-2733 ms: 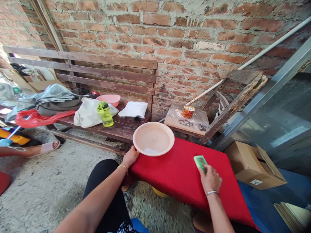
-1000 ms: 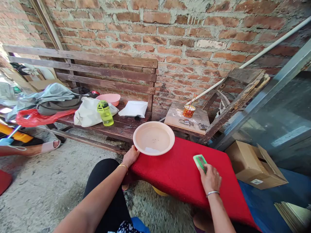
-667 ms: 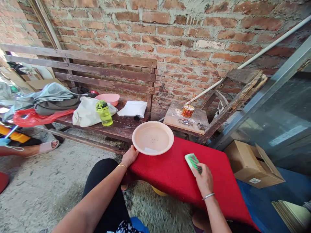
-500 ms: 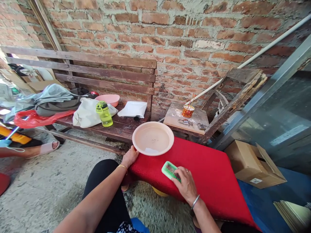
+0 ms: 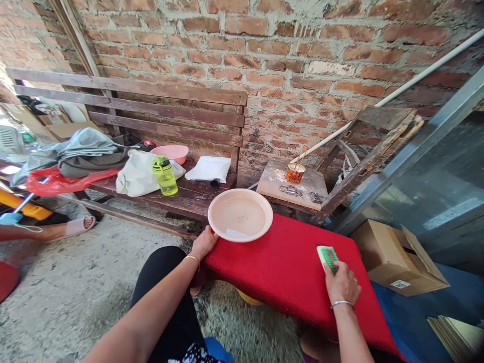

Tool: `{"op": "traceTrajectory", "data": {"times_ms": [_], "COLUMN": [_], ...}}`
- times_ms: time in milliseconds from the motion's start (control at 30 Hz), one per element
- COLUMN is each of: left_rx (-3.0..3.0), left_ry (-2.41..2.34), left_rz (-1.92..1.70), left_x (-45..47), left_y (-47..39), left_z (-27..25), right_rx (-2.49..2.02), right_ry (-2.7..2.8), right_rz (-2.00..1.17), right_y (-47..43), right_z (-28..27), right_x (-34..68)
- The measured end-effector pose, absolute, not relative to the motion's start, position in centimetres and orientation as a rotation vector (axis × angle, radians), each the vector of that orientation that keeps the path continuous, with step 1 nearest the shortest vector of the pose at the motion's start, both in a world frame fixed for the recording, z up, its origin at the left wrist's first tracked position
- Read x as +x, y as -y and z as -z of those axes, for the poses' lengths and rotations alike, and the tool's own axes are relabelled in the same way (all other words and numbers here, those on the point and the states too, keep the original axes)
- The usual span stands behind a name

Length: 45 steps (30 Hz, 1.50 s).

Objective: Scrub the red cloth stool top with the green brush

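My right hand (image 5: 343,285) is closed round one end of a green and white scrubbing brush (image 5: 328,258), over the right part of the red cloth (image 5: 280,272). The brush's bristles show on the side facing the camera. At the cloth's left corner my left hand (image 5: 204,243) is closed on the edge, just under the rim of a pale pink basin (image 5: 240,194); its fingertips are partly hidden. The basin sits on the cloth's far left end, with a white piece of something (image 5: 236,234) lying in it.
A wooden bench (image 5: 189,199) behind bears a green bottle (image 5: 165,175), a white bag (image 5: 132,174) and a pink bowl (image 5: 177,151). Padlocks (image 5: 290,190) and a patterned cup (image 5: 295,173) are on a wooden chair seat. Right stands a cardboard box (image 5: 381,257). Another person's foot (image 5: 77,227) shows left.
My right hand has moved the brush rightward across the red cloth, from near the basin to the right part, and turned it more upright. My left hand stays at the corner.
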<state>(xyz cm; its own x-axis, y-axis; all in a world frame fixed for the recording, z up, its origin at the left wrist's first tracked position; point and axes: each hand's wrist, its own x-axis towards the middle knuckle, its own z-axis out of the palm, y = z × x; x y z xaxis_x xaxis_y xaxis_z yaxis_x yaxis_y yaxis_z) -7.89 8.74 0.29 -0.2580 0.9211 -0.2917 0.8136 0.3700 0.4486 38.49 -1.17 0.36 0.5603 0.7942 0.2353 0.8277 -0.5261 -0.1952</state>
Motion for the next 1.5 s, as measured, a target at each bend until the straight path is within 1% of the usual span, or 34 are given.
{"op": "traceTrajectory", "data": {"times_ms": [67,133,300,400,467,533,600,700,833,933,1000,1133,1233,1300,1400,1500], "left_rx": [1.487,1.483,1.492,1.491,1.49,1.486,1.484,1.484,1.484,1.485,1.493,1.502,1.503,1.497,1.489,1.494], "left_ry": [-2.128,-2.123,-2.105,-2.099,-2.101,-2.11,-2.119,-2.122,-2.125,-2.138,-2.142,-2.129,-2.123,-2.133,-2.142,-2.139], "left_rz": [-0.279,-0.279,-0.295,-0.292,-0.29,-0.288,-0.286,-0.287,-0.287,-0.276,-0.28,-0.291,-0.282,-0.269,-0.267,-0.269], "left_x": [-7.8,-7.8,-7.8,-7.9,-7.9,-7.9,-7.9,-7.9,-7.9,-7.8,-7.8,-7.8,-7.8,-7.8,-7.7,-7.7], "left_y": [-8.7,-8.6,-8.6,-8.7,-8.7,-8.7,-8.7,-8.8,-8.8,-8.8,-8.8,-8.7,-8.7,-8.7,-8.7,-8.6], "left_z": [-0.4,-0.6,-0.8,-0.7,-0.6,-0.5,-0.3,-0.2,-0.3,-0.4,-0.4,-0.5,-0.6,-0.6,-0.6,-0.6], "right_rx": [-2.558,-2.461,-1.829,-1.539,-1.444,-1.434,-1.519,-1.838,-2.356,-2.487,-2.386,-1.889,-1.558,-1.429,-1.379,-1.567], "right_ry": [1.254,1.305,1.743,2.012,2.115,2.136,2.092,1.909,1.499,1.306,1.318,1.618,1.927,2.086,2.188,2.101], "right_rz": [0.155,0.095,-0.118,-0.118,-0.101,-0.08,-0.033,0.06,0.159,0.162,0.089,-0.12,-0.177,-0.18,-0.153,-0.059], "right_y": [1.4,1.4,1.7,2.8,3.4,3.4,2.7,1.2,0.8,1.1,1.2,1.3,2.3,3.2,3.6,2.5], "right_z": [-0.5,-0.3,0.4,0.5,0.6,0.7,0.8,0.7,0.4,0.4,0.5,0.9,0.8,0.6,0.5,0.6], "right_x": [39.4,38.7,31.8,27.4,25.7,25.6,27.0,31.2,37.5,39.7,39.2,34.1,29.1,26.6,25.3,27.6]}}
